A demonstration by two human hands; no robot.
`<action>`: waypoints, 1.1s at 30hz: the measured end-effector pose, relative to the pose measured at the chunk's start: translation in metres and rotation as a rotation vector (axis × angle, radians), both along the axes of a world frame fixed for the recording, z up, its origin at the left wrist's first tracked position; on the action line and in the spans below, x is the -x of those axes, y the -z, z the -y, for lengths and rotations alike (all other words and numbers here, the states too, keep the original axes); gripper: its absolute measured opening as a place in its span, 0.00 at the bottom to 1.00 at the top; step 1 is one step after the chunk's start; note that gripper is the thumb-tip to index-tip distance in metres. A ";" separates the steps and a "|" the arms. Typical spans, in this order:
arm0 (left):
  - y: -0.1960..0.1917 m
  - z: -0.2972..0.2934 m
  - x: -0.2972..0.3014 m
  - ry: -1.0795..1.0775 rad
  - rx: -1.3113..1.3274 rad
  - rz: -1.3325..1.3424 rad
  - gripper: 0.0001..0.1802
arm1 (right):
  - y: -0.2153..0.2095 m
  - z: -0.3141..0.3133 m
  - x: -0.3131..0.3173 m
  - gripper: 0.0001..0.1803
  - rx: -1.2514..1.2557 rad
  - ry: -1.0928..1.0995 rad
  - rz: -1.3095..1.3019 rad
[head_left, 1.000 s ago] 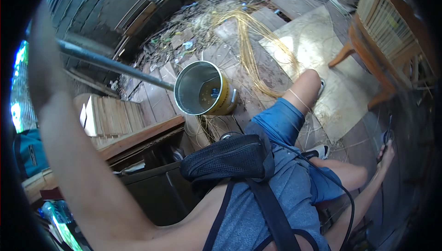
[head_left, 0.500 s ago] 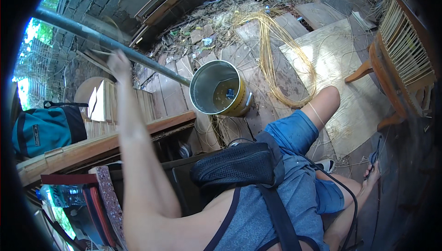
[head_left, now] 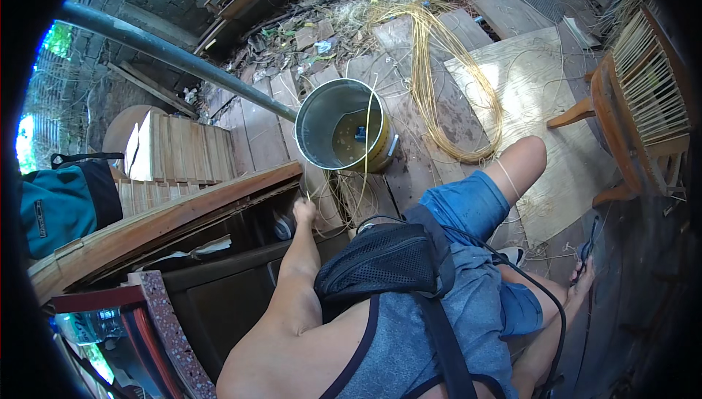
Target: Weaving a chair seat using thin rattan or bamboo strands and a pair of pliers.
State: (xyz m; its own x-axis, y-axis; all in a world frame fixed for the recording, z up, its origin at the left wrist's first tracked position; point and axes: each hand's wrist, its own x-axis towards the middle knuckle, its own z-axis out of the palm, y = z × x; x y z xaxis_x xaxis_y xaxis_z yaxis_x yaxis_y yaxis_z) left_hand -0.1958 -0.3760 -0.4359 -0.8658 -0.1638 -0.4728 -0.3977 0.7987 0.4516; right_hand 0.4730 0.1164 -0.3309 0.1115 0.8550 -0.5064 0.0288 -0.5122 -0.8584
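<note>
My left hand (head_left: pixel 304 211) is low beside the wooden beam's end, fingers closed on a thin pale cane strand, of which only a short bit shows at the fingertips. Just right of it stands a metal bucket (head_left: pixel 311 128) with some brownish water and a small dark blue thing in it. A loose cane strand (head_left: pixel 367 132) arcs in front of the bucket. Far to the right, my right hand (head_left: pixel 583 282) is closed around a dark slim hand tool (head_left: pixel 587 244), its kind unclear, held low beside my leg.
A coil of golden cane (head_left: pixel 424 84) lies on the floorboards. A wooden chair (head_left: pixel 603 99) with strands across its back stands at right. A grey pole (head_left: pixel 175 59) slants down to the bucket. Left are a wooden beam (head_left: pixel 175 223), stacked boards (head_left: pixel 186 150) and a teal bag (head_left: pixel 62 209).
My left hand has come down from high near the pole to beside the beam's end. A cane strand now arcs across the bucket. My right hand stays low with the tool.
</note>
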 end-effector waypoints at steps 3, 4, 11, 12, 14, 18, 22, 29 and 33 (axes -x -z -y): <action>-0.023 -0.026 0.067 0.237 -0.345 -0.405 0.13 | 0.005 -0.002 0.005 0.14 0.012 -0.052 0.004; -0.036 -0.010 0.118 0.308 -0.343 -0.568 0.13 | 0.009 -0.006 0.020 0.15 0.028 -0.085 -0.006; -0.463 -0.279 0.202 1.109 -0.872 -1.076 0.14 | -0.010 0.007 0.017 0.19 -0.012 -0.021 0.081; -0.505 -0.319 0.226 0.906 -1.375 -0.794 0.16 | -0.007 0.008 0.019 0.19 -0.012 -0.023 0.081; -0.537 -0.378 0.229 0.857 -1.201 -0.989 0.11 | -0.010 0.017 0.016 0.20 -0.022 0.001 0.092; -0.525 -0.424 0.300 1.002 -0.236 -1.916 0.09 | -0.012 0.032 0.017 0.20 -0.005 0.015 0.062; -0.382 -0.347 0.338 1.005 0.117 -1.505 0.14 | -0.020 0.046 0.008 0.19 -0.012 0.063 0.059; -0.051 -0.029 0.181 0.423 0.531 -0.204 0.26 | -0.013 0.030 0.019 0.18 0.029 0.037 0.048; -0.008 -0.004 0.027 0.424 0.555 0.205 0.20 | -0.021 0.032 0.010 0.16 0.042 -0.003 0.038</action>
